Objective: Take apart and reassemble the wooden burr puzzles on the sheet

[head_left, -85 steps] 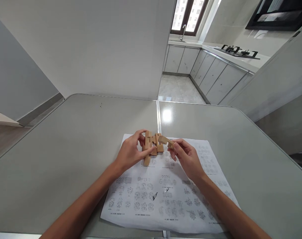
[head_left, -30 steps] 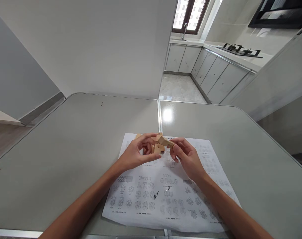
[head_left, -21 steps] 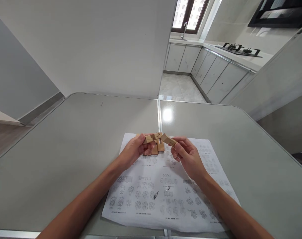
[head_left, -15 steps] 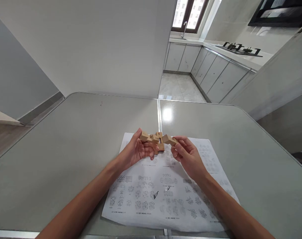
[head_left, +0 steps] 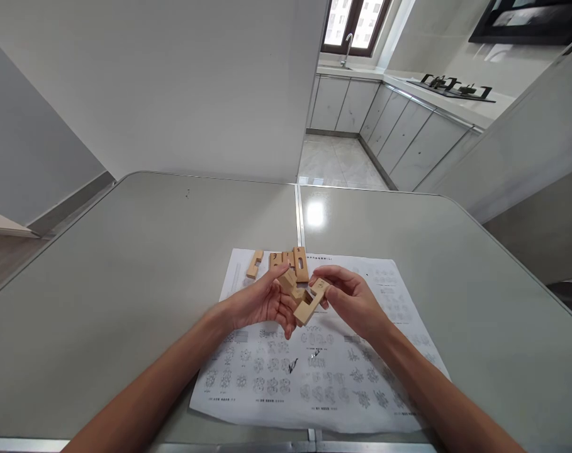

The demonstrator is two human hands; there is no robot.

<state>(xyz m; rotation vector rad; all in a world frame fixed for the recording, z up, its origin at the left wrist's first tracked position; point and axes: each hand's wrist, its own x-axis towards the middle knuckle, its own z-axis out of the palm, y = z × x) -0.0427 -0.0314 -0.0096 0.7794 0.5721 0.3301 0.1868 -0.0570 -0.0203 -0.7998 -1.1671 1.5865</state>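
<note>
My left hand (head_left: 260, 305) holds a notched wooden puzzle piece (head_left: 288, 282) between thumb and fingers, just above a printed paper sheet (head_left: 314, 365). My right hand (head_left: 354, 301) pinches a second notched wooden piece (head_left: 310, 303), which slants down toward the left hand and meets the first piece. Behind my hands, a few more wooden pieces (head_left: 290, 261) lie side by side on the top edge of the sheet. A single short piece (head_left: 254, 264) lies apart to their left.
The sheet rests on a grey table (head_left: 125, 264) with a metal seam (head_left: 299, 214) down its middle. A white wall stands behind the table. A kitchen with cabinets (head_left: 399, 138) and a hob (head_left: 448, 88) opens at the back right.
Both hands have drawn nearer to me and lower over the sheet. The two held pieces, before stretched out in a line, now cross at an angle. The loose pieces behind show uncovered.
</note>
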